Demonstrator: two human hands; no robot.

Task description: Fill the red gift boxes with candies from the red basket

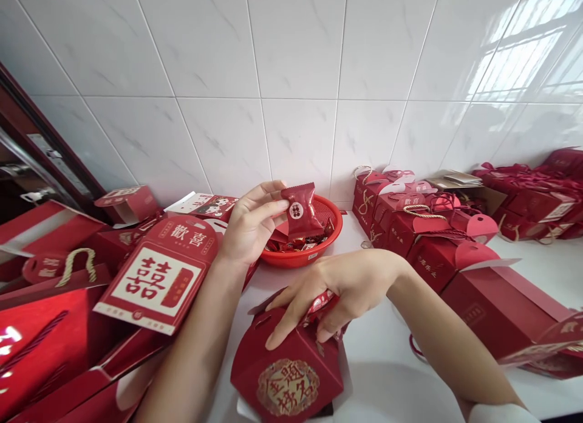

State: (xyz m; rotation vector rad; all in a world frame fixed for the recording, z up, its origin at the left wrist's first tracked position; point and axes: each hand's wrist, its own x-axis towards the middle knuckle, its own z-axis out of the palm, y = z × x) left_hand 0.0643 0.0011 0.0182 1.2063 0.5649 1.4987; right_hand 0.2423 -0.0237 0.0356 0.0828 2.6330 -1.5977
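Observation:
My left hand [255, 219] is closed, pinching a red wrapped candy packet [303, 210] with a round white emblem by its left edge. The packet is held up in front of a red plastic basket [334, 231] with small red wrapped sweets in it. My right hand [339, 289] grips the top of a dark red gift box [248, 362] with gold lettering on its front. Its fingers and thumb press on the folded top panels. Between them shows a shiny red wrapper [321, 301]; whether the hand holds it or it lies in the box, I cannot tell.
At left lie several red boxes and bags, among them a flat-topped box [157, 271] with a white label. A row of red gift boxes [437, 259] with rope handles stands at right, with ribboned boxes [532, 198] behind. A tiled wall [300, 137] backs the white tabletop [387, 374].

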